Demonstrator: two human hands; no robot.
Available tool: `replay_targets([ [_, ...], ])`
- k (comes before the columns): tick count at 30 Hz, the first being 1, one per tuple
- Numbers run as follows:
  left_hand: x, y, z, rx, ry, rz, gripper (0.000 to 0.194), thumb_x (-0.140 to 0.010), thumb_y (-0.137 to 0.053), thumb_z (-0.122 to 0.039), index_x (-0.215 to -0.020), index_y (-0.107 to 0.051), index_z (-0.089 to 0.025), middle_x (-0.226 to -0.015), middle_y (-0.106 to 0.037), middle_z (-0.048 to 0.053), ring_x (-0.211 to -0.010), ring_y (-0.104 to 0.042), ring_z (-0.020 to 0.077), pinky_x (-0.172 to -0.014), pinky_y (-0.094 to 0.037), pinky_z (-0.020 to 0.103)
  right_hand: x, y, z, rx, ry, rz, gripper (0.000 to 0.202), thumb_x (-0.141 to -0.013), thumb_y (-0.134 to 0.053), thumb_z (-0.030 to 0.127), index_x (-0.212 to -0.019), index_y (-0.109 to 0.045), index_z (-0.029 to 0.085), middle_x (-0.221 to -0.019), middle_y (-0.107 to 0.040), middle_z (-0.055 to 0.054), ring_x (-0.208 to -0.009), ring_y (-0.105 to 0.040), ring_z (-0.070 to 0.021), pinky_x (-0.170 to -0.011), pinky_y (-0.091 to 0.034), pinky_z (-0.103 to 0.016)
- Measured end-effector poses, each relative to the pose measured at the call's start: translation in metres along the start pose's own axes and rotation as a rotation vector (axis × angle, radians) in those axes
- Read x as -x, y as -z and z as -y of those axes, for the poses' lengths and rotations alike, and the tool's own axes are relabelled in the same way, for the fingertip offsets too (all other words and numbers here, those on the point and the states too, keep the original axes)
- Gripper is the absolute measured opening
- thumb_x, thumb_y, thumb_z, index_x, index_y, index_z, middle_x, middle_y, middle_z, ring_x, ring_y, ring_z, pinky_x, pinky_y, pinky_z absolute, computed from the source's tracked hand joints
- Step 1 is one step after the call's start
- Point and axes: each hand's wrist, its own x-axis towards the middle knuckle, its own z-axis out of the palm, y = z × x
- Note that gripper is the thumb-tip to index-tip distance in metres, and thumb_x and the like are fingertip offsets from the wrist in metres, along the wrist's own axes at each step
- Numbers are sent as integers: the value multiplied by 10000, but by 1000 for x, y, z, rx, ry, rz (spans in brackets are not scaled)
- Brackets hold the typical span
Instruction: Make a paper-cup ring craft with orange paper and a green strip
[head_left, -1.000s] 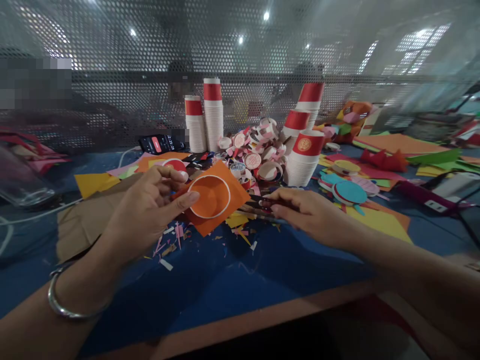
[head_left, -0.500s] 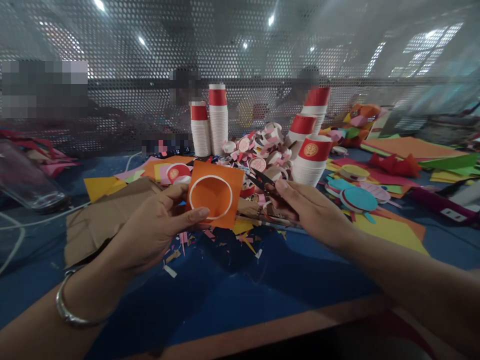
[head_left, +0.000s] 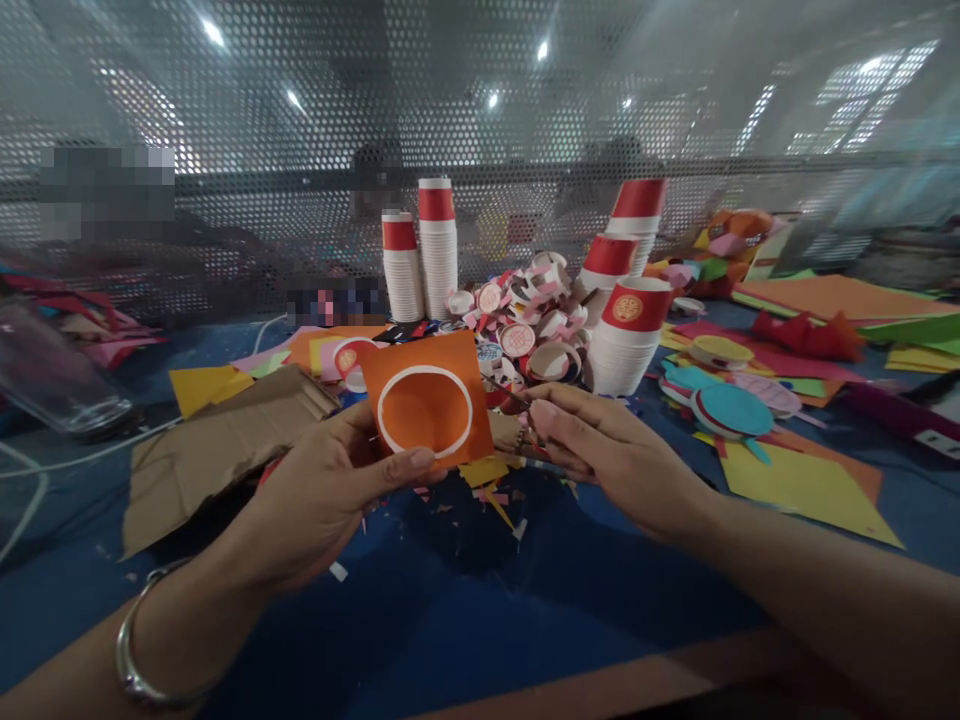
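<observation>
Plainly, the left hand point(head_left: 322, 485) pinches orange paper point(head_left: 427, 412) bearing a white ring point(head_left: 425, 370); the right hand point(head_left: 622, 450) grips scissors point(head_left: 516, 399).

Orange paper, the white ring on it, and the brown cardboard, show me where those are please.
Orange paper point(head_left: 426, 412), head view: the middle of the sheet.
White ring point(head_left: 426, 370), head view: its top curve.
Brown cardboard point(head_left: 217, 450), head view: the middle of its face.

Perforated grey screen point(head_left: 262, 180), blue tabletop point(head_left: 465, 620), bright lights point(head_left: 542, 49), slanted window point(head_left: 874, 92)
</observation>
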Motion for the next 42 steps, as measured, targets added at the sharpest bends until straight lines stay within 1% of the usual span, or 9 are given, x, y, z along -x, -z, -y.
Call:
replay_targets([
  [2,0,-2,0,-9,13,5,421,-748,-949,-258,-1139,-795,-233,-1156,-804,56,-1011,-753,201,-847,-620,255,1,1,1,-12,2,30,293,-1065,-540,490,-1017,-661,228,-673,-398,57,-558,-298,-111,-518,-270,-267],
  [5,1,-6,-1,-18,21,42,412,-767,-936,-238,-1155,-796,-240,-1208,-800,57,-1103,-746,208,-926,-607,249,3,1,0,-38,12,75,299,-1062,-548,501,-1030,-664,227,-652,-337,72,-532,-248,-104,-499,-238,-269],
  [10,2,-12,0,-2,55,130,375,-790,-919,-234,-1144,-801,-260,-1174,-820,51,-1030,-772,192,-868,-623,225,5,0,1,-96,22,107,324,-1048,-564,529,-1079,-671,225,-674,-337,71,-525,-229,-104,-480,-214,-274],
  [14,1,-12,4,15,59,182,409,-832,-885,-229,-1222,-782,-296,-1277,-795,40,-1157,-751,224,-967,-609,259,7,1,3,-93,28,122,337,-1049,-554,544,-1052,-667,227,-666,-333,70,-525,-234,-108,-480,-211,-279],
  [18,1,-10,5,1,37,196,397,-853,-865,-219,-1230,-779,-309,-1309,-784,23,-1227,-725,232,-1041,-578,279,8,2,2,-78,30,126,366,-1044,-553,569,-959,-626,221,-640,-312,77,-523,-240,-106,-485,-209,-281],
  [22,1,-10,3,-33,28,205,396,-851,-868,-241,-1230,-782,-317,-1292,-790,22,-1199,-736,220,-1022,-583,268,8,2,2,-71,16,135,385,-1043,-552,572,-902,-563,215,-657,-337,79,-510,-232,-87,-466,-183,-277],
  [26,0,-11,2,-57,35,173,415,-825,-889,-253,-1224,-788,-311,-1260,-803,34,-1171,-748,231,-988,-601,280,9,2,2,-70,17,133,373,-1045,-552,562,-919,-562,211,-674,-340,78,-508,-236,-83,-461,-183,-276],
  [36,0,-13,2,-61,42,192,434,-823,-878,-263,-1246,-778,-268,-1323,-774,76,-1234,-720,293,-1078,-572,396,10,1,1,-129,0,134,389,-1032,-572,577,-910,-545,209,-654,-358,84,-505,-228,-77,-450,-163,-262],
  [42,1,-14,3,-67,40,218,390,-841,-864,-251,-1222,-785,-285,-1324,-772,52,-1246,-706,265,-1113,-539,378,10,-1,0,-193,-24,142,367,-1037,-579,550,-925,-539,203,-638,-353,92,-501,-247,-69,-447,-138,-249],
])
